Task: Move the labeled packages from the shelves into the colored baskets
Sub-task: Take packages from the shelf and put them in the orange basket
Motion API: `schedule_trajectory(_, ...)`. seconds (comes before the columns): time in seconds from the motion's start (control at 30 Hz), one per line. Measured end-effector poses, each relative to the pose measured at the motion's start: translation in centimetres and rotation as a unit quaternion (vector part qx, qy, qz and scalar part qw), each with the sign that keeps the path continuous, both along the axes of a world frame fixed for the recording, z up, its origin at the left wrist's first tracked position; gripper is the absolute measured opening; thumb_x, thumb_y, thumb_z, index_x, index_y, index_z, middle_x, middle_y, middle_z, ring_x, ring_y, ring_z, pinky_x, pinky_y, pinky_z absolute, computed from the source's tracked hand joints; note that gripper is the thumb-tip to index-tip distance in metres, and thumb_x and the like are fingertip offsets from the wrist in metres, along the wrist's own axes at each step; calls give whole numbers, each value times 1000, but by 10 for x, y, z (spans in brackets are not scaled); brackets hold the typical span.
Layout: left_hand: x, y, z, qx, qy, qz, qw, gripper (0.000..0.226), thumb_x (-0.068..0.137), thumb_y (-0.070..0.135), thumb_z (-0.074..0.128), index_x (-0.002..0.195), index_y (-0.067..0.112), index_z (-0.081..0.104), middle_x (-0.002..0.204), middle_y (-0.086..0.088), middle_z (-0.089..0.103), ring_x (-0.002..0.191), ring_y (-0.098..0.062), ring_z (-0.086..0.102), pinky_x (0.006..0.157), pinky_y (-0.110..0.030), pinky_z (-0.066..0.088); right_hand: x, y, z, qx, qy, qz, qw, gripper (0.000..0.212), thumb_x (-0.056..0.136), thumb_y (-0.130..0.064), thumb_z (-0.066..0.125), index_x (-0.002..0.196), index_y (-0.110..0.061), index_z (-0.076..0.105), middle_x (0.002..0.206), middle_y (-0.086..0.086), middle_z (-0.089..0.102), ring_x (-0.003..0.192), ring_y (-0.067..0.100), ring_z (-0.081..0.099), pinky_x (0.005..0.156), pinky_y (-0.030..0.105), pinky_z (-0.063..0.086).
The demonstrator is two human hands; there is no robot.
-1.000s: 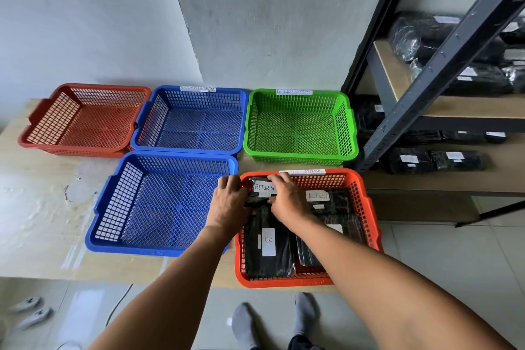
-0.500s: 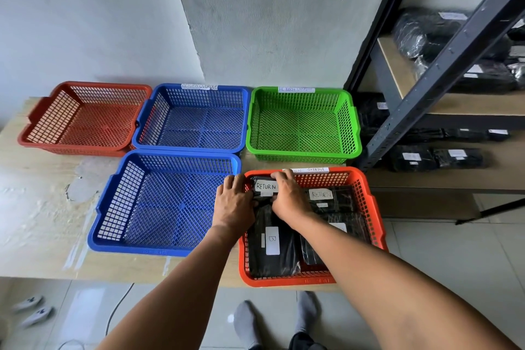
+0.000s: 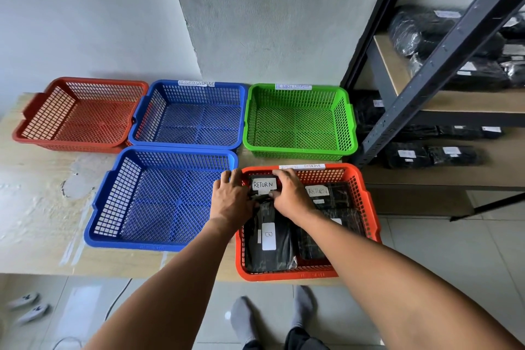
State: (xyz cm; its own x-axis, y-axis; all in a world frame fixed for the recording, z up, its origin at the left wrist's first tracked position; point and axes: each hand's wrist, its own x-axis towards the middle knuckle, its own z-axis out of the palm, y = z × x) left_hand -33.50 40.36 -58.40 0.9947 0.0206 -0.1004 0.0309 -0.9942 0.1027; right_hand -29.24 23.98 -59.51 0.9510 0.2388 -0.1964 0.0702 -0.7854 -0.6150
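both hands sit at the far end of the near orange basket (image 3: 369, 202), at about five o'clock on the table (image 3: 42, 207). the left hand (image 3: 231, 202) and right hand (image 3: 289, 196) curl their fingers round a black package (image 3: 264, 185) labelled "return", setting it down among several others already inside. the two blue baskets (image 3: 113, 202), the green basket (image 3: 345, 122) and the far orange basket (image 3: 37, 111) hold nothing. many packages wait on the shelves (image 3: 443, 155) at three o'clock, so most of the job looks left.

Wooden table (image 3: 42, 207) bears five baskets (image 3: 162, 241); shelves (image 3: 454, 176) hold black packages (image 3: 451, 155)
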Motion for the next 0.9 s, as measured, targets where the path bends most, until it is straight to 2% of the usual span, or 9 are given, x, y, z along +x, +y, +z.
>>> schedule_trajectory(0.13, -2, 3, 1, -1, -2, -11, 1000, 43, 83, 57, 63, 112, 26, 71, 137, -3, 45, 125, -28, 38, 101, -42, 38, -4, -7, 5, 12, -2, -11, 1000, 60, 88, -10, 71, 143, -12, 47, 137, 2, 45, 119, 24, 54, 96, 30, 47)
schedule_trajectory(0.2, -5, 5, 3, -18, -4, -20, 1000, 50, 82, 57, 61, 119, 24, 66, 136, -4, 46, 125, -29, 40, 101, -44, 39, -7, -14, 8, 1, 6, 4, 1000, 66, 86, -16, 73, 146, -14, 44, 138, 0, 43, 118, 23, 54, 93, 31, 48)
schedule_trajectory(0.27, -9, 8, 7, -40, 2, -33, 999, 63, 79, 57, 59, 135, 26, 56, 140, -4, 45, 129, -29, 39, 105, -45, 38, -11, -23, 12, -24, 18, 46, 998, 78, 83, -25, 76, 150, -18, 37, 142, -2, 38, 127, 23, 48, 99, 36, 48)
schedule_trajectory(0.3, -11, 10, 9, -51, 12, -40, 998, 74, 78, 60, 55, 143, 27, 47, 144, -5, 43, 133, -29, 37, 109, -46, 35, -13, -28, 13, -46, 36, 77, 995, 86, 81, -32, 77, 153, -20, 31, 148, -2, 33, 135, 24, 41, 107, 40, 43)
schedule_trajectory(0.37, -14, 15, 11, -63, 47, -58, 995, 95, 72, 72, 46, 155, 29, 30, 154, -7, 32, 144, -32, 27, 117, -49, 25, -20, -38, 12, -106, 77, 153, 979, 107, 75, -50, 78, 158, -24, 16, 163, -1, 14, 149, 25, 19, 121, 47, 23)
schedule_trajectory(0.43, -17, 19, 10, -56, 108, -78, 990, 120, 64, 88, 47, 160, 29, 9, 166, -8, 8, 153, -33, 3, 123, -51, 7, -28, -46, 7, -182, 74, 232, 953, 126, 68, -68, 74, 160, -21, 1, 167, 4, -5, 153, 24, -3, 125, 47, 2)
schedule_trajectory(0.53, -19, 24, 8, -37, 179, -103, 978, 151, 44, 103, 47, 159, 25, -13, 165, -6, -23, 150, -30, -26, 121, -51, -14, -38, -55, -3, -240, 56, 282, 927, 143, 60, -84, 66, 158, -18, -16, 164, 6, -23, 151, 21, -23, 123, 43, -13)
schedule_trajectory(0.67, -20, 22, 10, 2, 217, -125, 968, 166, 38, 96, 63, 154, 21, -28, 155, -8, -41, 141, -34, -39, 119, -58, -16, -45, -56, -5, -268, 45, 291, 917, 146, 61, -84, 66, 156, -14, -20, 162, 8, -28, 148, 22, -28, 122, 43, -16)
schedule_trajectory(0.9, -27, 12, 6, 45, 216, -117, 968, 167, 43, 90, 71, 151, 16, -33, 154, -16, -41, 139, -41, -41, 119, -61, -15, -53, -47, 1, -287, 46, 274, 917, 144, 63, -77, 72, 156, -11, -17, 162, 11, -28, 148, 27, -29, 122, 48, -14)
